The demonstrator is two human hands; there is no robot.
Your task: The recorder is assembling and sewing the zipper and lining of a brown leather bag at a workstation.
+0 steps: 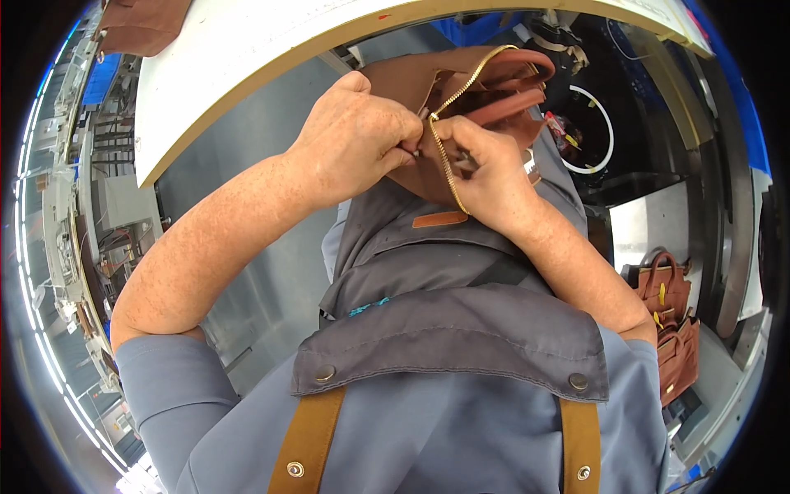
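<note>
A brown handbag (395, 78) rests across my lap, with two rolled reddish-brown handles (514, 105) at its far right. A gold-toothed zipper (475, 76) curves along its opening and down between my hands. My left hand (358, 136) is closed against the bag, thumb and forefinger pinched together just left of the zipper; what lies in the pinch is too small to make out. Curled around the zipper tape, my right hand (491, 173) grips it near the middle of its curve. The bag's inside is mostly hidden by my hands.
A pale worktable (247, 33) with a rounded edge curves ahead, a brown leather piece (144, 25) on its left end. More brown handbags (671, 329) stand low at my right. A white hoop (609, 132) lies right of my lap. My grey apron (453, 329) covers my lap.
</note>
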